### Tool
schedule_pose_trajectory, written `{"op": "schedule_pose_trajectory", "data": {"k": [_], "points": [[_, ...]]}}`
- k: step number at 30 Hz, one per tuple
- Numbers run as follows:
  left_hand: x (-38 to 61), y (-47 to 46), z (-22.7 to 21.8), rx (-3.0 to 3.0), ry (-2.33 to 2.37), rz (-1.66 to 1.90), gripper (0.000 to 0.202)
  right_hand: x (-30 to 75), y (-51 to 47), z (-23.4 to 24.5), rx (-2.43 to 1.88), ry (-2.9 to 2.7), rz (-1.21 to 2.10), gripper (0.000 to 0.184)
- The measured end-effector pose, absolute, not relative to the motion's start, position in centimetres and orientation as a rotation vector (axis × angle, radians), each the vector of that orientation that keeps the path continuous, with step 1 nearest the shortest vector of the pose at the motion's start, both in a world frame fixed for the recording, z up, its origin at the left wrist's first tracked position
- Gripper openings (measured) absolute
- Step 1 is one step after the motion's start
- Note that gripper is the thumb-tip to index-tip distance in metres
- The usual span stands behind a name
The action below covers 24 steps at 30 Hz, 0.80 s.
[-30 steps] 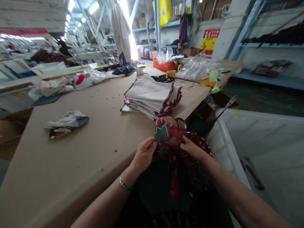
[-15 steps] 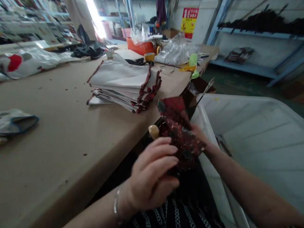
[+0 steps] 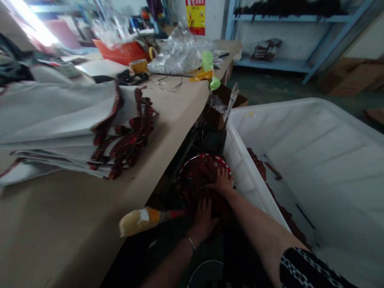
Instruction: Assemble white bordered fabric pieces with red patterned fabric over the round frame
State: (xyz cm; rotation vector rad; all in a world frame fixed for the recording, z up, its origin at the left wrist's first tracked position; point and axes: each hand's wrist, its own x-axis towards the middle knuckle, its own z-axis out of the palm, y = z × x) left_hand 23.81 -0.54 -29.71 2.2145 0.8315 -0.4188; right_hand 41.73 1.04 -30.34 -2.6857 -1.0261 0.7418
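Both your arms reach down and away from you into the gap btwn the table on the left and the white tub on the right. L hand: palm down, wrist straight, bracelet on it, fingers pointing far and laid onto the dark red cloth; the tips sink into the folds, so can't tell if they pinch or just rest. R hand: farther than the L, forearm coming in from the near right, palm down, fingers spread apart and flat on the cloth, clamped on nothing. The hands are near each other, not touching. The cloth sits bunched in the red basket, low, just beside the tub's left wall and under the table edge. It is a crumpled heap w/ no clear long axis or heading. The basket looks round, mouth up, far rim showing white dots. On the table's near edge a yellow-orange object lies w/ its long axis left-right, just left of your L hand. A stack of white pieces w/ dark red trim lies on the table at left, trim edge to the right. A cardboard box stands beyond the basket.
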Motion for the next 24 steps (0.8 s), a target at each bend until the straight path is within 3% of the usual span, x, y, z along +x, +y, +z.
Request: {"op": "schedule_pose_trajectory", "data": {"k": [4, 10, 12, 18, 21, 24], "points": [[23.4, 0.2, -32.5, 2.277, 0.767, -0.246, 0.078, 40.1, 1.7, -30.0, -2.551, -1.072, 0.804, 0.108], [22.9, 0.9, -31.7, 2.188, 0.541, 0.0, 0.059, 36.7, 0.9, -26.2, -2.348, -1.076, 0.913, 0.043], [22.2, 0.4, -29.2, 2.16, 0.58, 0.028, 0.057, 36.4, 0.4, -24.0, -2.253, -1.11, 0.948, 0.04], [17.6, -2.8, -20.4, 2.156, 0.846, 0.457, 0.067, 41.8, -5.5, -12.1, -1.679, -1.028, 0.752, 0.056], [14.8, -4.1, -18.3, 2.055, 0.919, 0.5, 0.066, 47.6, -12.9, -5.7, -1.299, -0.844, 0.624, 0.045], [12.2, -4.8, -18.3, 1.939, 1.065, 0.401, 0.068, 53.9, -21.3, -3.5, -1.299, -0.594, 0.374, 0.034]]}}
